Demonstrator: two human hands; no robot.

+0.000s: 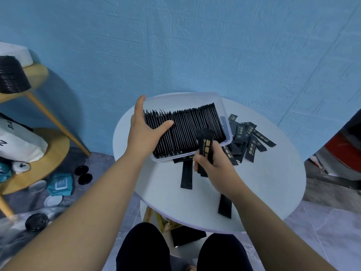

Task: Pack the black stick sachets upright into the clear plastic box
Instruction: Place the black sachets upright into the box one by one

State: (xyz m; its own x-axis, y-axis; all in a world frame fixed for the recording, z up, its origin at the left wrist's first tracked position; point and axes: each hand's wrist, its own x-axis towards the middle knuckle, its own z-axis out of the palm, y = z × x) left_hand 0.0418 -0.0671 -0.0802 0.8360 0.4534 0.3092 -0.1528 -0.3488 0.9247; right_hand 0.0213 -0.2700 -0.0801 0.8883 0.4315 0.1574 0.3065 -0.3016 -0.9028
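The black stick sachets (187, 132) stand upright in a dense row that fills most of the clear plastic box (187, 101), leaving a bare strip along its far side; the left hand (145, 132) braces the box's left end, fingers straight along the wall and thumb spread over the sachet tops. Just off the box's near-right corner the right hand (213, 165) is curled tight around a small bunch of sachets (205, 145), perhaps two or three; the hands are apart. Loose sachets (248, 139) lie heaped against the box's right side, two more lie nearer the person, all on the round white table (263, 192) under the box.
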